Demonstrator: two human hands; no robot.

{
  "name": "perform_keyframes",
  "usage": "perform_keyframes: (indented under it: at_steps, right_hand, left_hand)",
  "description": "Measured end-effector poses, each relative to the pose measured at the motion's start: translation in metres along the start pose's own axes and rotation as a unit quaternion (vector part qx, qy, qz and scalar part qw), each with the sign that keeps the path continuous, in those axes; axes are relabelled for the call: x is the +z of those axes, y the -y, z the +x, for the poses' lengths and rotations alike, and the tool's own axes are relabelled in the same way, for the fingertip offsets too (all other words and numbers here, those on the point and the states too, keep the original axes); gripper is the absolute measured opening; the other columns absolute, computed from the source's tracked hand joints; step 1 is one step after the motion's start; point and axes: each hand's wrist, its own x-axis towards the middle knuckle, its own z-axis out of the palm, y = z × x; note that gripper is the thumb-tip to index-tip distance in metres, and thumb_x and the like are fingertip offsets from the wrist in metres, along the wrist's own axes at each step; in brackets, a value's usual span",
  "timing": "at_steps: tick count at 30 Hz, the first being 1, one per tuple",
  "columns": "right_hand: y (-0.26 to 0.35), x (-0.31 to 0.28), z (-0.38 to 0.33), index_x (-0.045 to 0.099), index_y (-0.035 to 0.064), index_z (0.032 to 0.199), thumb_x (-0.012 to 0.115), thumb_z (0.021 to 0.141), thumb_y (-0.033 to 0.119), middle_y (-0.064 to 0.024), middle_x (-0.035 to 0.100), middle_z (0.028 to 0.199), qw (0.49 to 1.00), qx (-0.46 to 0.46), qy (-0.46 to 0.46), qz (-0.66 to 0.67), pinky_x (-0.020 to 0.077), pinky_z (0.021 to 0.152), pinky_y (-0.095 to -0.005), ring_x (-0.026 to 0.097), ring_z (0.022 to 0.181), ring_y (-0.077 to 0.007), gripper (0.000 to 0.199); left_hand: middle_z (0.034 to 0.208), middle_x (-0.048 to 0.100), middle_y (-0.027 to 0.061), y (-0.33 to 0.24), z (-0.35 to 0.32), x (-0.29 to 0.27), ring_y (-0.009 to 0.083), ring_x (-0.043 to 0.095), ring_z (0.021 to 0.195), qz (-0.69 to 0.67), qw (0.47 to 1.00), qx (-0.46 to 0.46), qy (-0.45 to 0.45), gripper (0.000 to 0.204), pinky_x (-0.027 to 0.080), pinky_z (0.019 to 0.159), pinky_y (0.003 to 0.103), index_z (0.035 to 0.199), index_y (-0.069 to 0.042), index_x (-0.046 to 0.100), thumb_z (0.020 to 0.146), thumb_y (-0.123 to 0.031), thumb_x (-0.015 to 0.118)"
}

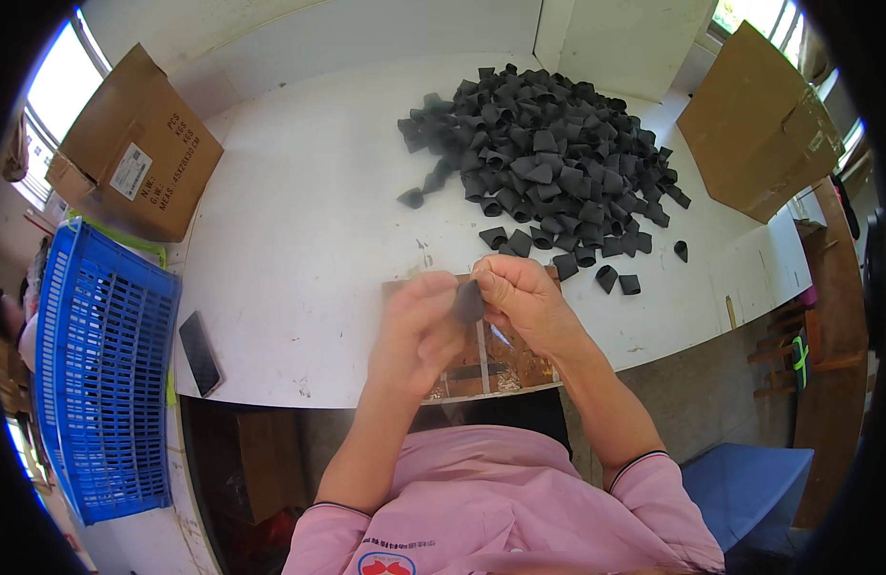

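A small dark grey foam-like sleeve (469,302), rounded and pointed in outline, is held up in front of my body between both hands. The thumb and fingers of my right hand (529,299) are pinched together at its upper edge. Close against its other side is my left hand (419,331), smeared by motion, so its grip on the piece does not show clearly. Below my right fingers a thin white and blue object (501,335) sticks out; its kind cannot be made out. Under my hands lies a worn brown wooden board (520,369) at the table's front edge.
A large heap of similar dark grey sleeves (568,144) covers the back right of the white table (280,220). Cardboard boxes stand at the left (146,153) and right (764,125). A phone (200,355) lies near a blue plastic basket (107,374). A blue bin (750,489) is at lower right.
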Motion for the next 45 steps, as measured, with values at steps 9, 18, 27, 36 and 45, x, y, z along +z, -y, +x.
perform_keyframes:
  at_steps: [9, 18, 27, 36, 45]
  right_hand:
    - [0.014, 0.02, -0.021, 0.053, -0.0012, 0.092, 0.064, 0.075, 0.019, -0.0105, 0.051, 0.08, 0.85, -0.302, -0.186, -0.39, 0.0418, 0.055, -0.0281, 0.051, 0.066, -0.02, 0.029]
    - [0.016, 0.033, -0.012, 0.056, 0.0003, 0.084, 0.071, 0.063, 0.012, -0.008, 0.05, 0.077, 0.763, -0.344, -0.205, -0.507, 0.043, 0.051, -0.0286, 0.052, 0.064, -0.0208, 0.028]
    - [0.003, 0.019, -0.006, 0.054, -0.0007, 0.074, 0.063, 0.062, 0.001, -0.0075, 0.049, 0.07, 0.729, -0.383, -0.175, -0.54, 0.0403, 0.047, -0.029, 0.048, 0.06, -0.0208, 0.016]
    - [0.013, 0.017, -0.013, 0.055, 0.0021, 0.074, 0.064, 0.068, 0.005, -0.0068, 0.049, 0.067, 0.797, -0.297, -0.157, -0.502, 0.0409, 0.05, -0.0313, 0.051, 0.062, -0.022, 0.01]
    - [0.009, 0.026, -0.005, 0.054, -0.0004, 0.071, 0.063, 0.063, -0.001, -0.0088, 0.049, 0.066, 0.743, -0.347, -0.153, -0.552, 0.0395, 0.05, -0.0337, 0.05, 0.061, -0.0252, 0.013]
  left_hand:
    - [0.087, 0.057, 0.0075, -0.006, 0.007, 0.031, 0.013, 0.053, 0.08, 0.617, 0.656, 0.42, 0.11, 0.018, 0.042, 0.072, 0.023, 0.096, 0.003, 0.055, 0.081, -0.006, 0.057]
    - [0.083, 0.053, 0.0059, 0.012, 0.0, 0.038, 0.0113, 0.048, 0.074, 0.196, 0.9, 0.378, -0.09, 0.011, 0.04, 0.069, 0.024, 0.082, 0.0, 0.052, 0.087, -0.011, 0.051]
    - [0.083, 0.052, 0.0056, 0.022, -0.006, 0.027, 0.0108, 0.047, 0.075, 0.261, 0.883, 0.37, -0.125, 0.011, 0.039, 0.073, 0.025, 0.084, -0.001, 0.051, 0.087, -0.011, 0.05]
    - [0.077, 0.056, 0.0045, 0.005, -0.004, 0.02, 0.0085, 0.051, 0.068, 0.504, 0.798, 0.325, -0.053, 0.009, 0.043, 0.062, 0.02, 0.088, 0.002, 0.055, 0.084, -0.006, 0.054]
    - [0.054, 0.053, 0.0009, 0.007, -0.004, -0.005, 0.0052, 0.048, 0.048, 0.491, 0.826, 0.27, -0.066, 0.008, 0.037, 0.042, 0.021, 0.081, -0.001, 0.056, 0.081, -0.009, 0.055]
